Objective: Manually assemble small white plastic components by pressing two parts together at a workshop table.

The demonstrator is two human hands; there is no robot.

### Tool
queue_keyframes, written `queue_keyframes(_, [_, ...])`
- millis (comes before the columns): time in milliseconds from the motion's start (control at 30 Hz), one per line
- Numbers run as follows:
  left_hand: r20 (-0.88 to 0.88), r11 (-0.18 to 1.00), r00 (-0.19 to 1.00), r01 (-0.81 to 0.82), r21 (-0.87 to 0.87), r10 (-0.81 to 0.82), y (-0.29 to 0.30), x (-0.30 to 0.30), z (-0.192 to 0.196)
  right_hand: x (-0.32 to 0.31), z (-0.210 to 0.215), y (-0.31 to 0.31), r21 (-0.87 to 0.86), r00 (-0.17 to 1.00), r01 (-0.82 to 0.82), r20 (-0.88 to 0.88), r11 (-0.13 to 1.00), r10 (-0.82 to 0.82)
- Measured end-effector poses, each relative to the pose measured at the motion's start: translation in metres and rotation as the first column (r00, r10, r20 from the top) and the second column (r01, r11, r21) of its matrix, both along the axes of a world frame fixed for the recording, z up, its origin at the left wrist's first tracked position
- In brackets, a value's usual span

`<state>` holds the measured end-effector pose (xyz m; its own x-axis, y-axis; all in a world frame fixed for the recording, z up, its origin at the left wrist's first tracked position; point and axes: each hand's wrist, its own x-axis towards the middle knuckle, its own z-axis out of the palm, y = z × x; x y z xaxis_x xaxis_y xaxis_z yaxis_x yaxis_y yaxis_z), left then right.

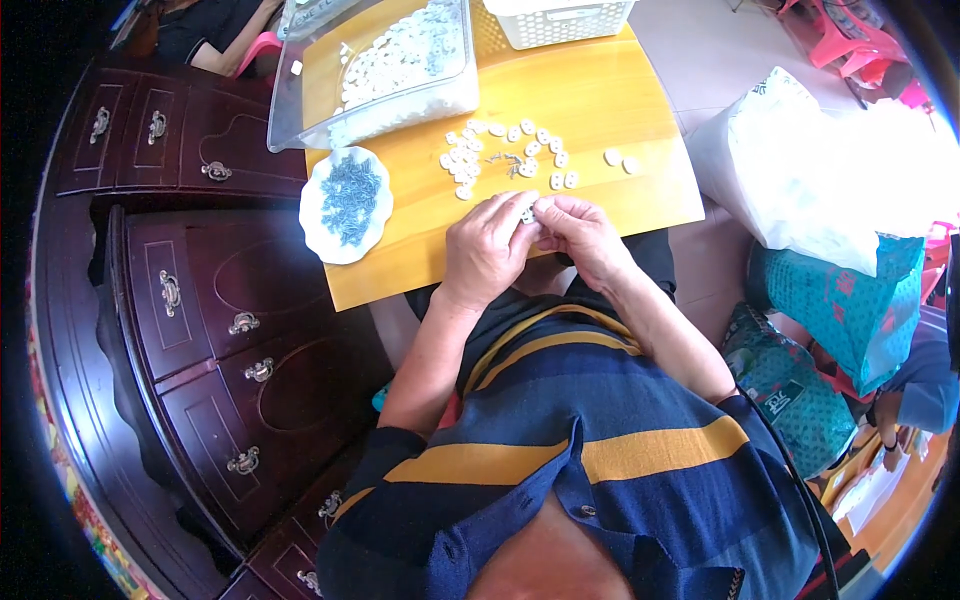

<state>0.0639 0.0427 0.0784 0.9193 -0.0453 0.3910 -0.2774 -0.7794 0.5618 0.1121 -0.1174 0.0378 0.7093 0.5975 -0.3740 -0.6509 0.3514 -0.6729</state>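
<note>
While L hand (484, 250) & R hand (584, 240) pinch a small white pc (528, 214), it's prob. light, stiff, slick; grip by edges.

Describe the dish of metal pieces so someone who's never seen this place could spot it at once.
Find the yellow wooden table and follow it to its left edge. There, on the near side of the big clear bin, sits a wavy-rimmed white dish. Unlike that bin of white pieces, it's filled with thin grey metal pieces.

left hand (487, 245), right hand (588, 238) close together, fingers (506, 211) curled, forearms (430, 362) angled inward
</note>
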Motion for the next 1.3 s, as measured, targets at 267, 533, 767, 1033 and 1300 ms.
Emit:
queue_keyframes(267, [-0.017,0.998,1.000,0.014,-0.056,-0.015,0.000,0.001,-0.003,-0.001,-0.006,0.000,-0.055,0.999,0.040,0.023,0.998,-0.039])
queue_keyframes(533, [0.037,0.995,0.998,0.044,-0.090,-0.041,-0.003,0.002,-0.007,-0.012,0.008,0.001,-0.118,0.992,0.130,0.016,0.984,-0.129])
queue_keyframes(767, [0.066,0.989,0.997,0.055,-0.138,-0.046,-0.008,-0.003,-0.017,-0.020,0.015,-0.004,-0.142,0.991,0.131,0.040,0.981,-0.126])
queue_keyframes(1033, [-0.111,0.995,0.993,-0.056,-0.079,0.047,0.011,0.005,-0.022,0.021,0.007,-0.050,-0.619,0.681,0.449,0.704,0.644,0.201])
queue_keyframes(1300, [-0.162,0.966,0.968,-0.156,0.206,0.191,0.028,0.016,-0.035,0.054,0.006,-0.079,-0.637,0.488,0.688,0.760,0.346,0.430])
